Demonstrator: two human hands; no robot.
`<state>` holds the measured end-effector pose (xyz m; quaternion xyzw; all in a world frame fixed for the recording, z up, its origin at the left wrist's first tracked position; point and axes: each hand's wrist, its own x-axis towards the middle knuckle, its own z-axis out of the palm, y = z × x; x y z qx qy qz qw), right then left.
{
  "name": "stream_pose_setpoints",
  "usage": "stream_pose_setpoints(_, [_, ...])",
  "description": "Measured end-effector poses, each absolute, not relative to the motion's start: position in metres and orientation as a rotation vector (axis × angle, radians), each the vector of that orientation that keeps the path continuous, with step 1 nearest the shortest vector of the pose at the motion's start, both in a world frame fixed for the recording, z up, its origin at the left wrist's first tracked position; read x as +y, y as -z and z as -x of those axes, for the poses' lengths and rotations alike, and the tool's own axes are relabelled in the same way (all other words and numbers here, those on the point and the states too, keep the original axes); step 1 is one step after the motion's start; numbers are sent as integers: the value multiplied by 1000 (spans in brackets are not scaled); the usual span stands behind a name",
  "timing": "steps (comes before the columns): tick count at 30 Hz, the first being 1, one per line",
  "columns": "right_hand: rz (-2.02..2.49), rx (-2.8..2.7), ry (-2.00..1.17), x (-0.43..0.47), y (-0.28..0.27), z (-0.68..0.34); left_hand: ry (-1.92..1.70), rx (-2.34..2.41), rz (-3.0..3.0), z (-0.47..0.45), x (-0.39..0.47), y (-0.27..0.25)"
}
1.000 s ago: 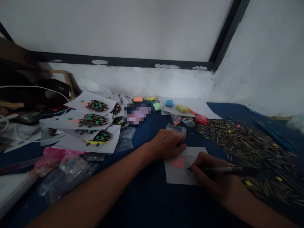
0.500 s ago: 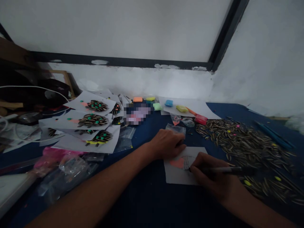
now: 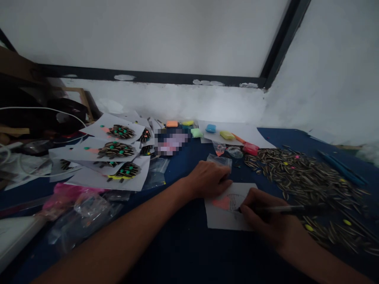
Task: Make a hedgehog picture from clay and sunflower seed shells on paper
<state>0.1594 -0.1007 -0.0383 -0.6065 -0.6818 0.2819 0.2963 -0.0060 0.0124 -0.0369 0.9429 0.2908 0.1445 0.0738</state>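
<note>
My right hand (image 3: 263,217) is closed round a dark pen (image 3: 284,209), its tip touching a small white sheet of paper (image 3: 220,220). On that sheet are an outlined oval with rows of short dark marks and a flat pink patch (image 3: 222,202) at its left end. My left hand (image 3: 210,179) lies across the sheet's upper left edge, holding nothing, with thumb and fingers apart and pressing down. A clear plastic bag (image 3: 219,159) lies just beyond its fingers.
Striped sunflower seeds (image 3: 314,177) spread over the blue tabletop (image 3: 183,244) on the right. Packets of coloured clay (image 3: 226,135) lie at the back. Left are stacked sheets with seed-covered figures (image 3: 115,150), plastic wrappers (image 3: 89,209) and a white cable (image 3: 44,107).
My right hand and the pen have shifted slightly right along the drawing, with more dark marks showing near the tip. My left hand stays in place.
</note>
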Motion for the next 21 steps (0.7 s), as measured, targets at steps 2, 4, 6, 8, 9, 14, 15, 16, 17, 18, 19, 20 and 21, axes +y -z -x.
stream_pose_setpoints(2, [1619,-1821,-749,-101,38,-159,-427,874,-2829,6,12,37])
stream_pose_setpoints(4, [1617,-1833,-754,-100,37,-158,-432,875,-2833,6,12,37])
stream_pose_setpoints(6, [1619,-1845,-741,-101,37,-158,-445,877,-2836,6,12,38])
stream_pose_setpoints(8, [1629,-1846,-728,-100,37,-159,-461,875,-2838,6,12,38])
stream_pose_setpoints(9, [1631,-1844,-727,-100,37,-160,-464,872,-2838,6,12,39])
stream_pose_setpoints(14, [1608,-1842,-755,-99,40,-162,-443,870,-2827,6,12,37])
stream_pose_setpoints(15, [1606,-1841,-761,-99,41,-162,-445,868,-2827,6,12,37])
stream_pose_setpoints(16, [1605,-1843,-768,-100,41,-162,-452,864,-2828,6,12,37])
stream_pose_setpoints(17, [1599,-1844,-770,-100,40,-161,-457,861,-2831,5,12,37])
stream_pose_setpoints(18, [1592,-1846,-773,-100,39,-160,-458,862,-2833,5,12,37])
stream_pose_setpoints(19, [1588,-1844,-781,-100,38,-160,-455,865,-2834,5,12,37])
stream_pose_setpoints(20, [1584,-1835,-793,-100,37,-159,-449,871,-2834,5,12,37])
stream_pose_setpoints(21, [1582,-1819,-801,-100,36,-159,-441,874,-2833,6,12,37])
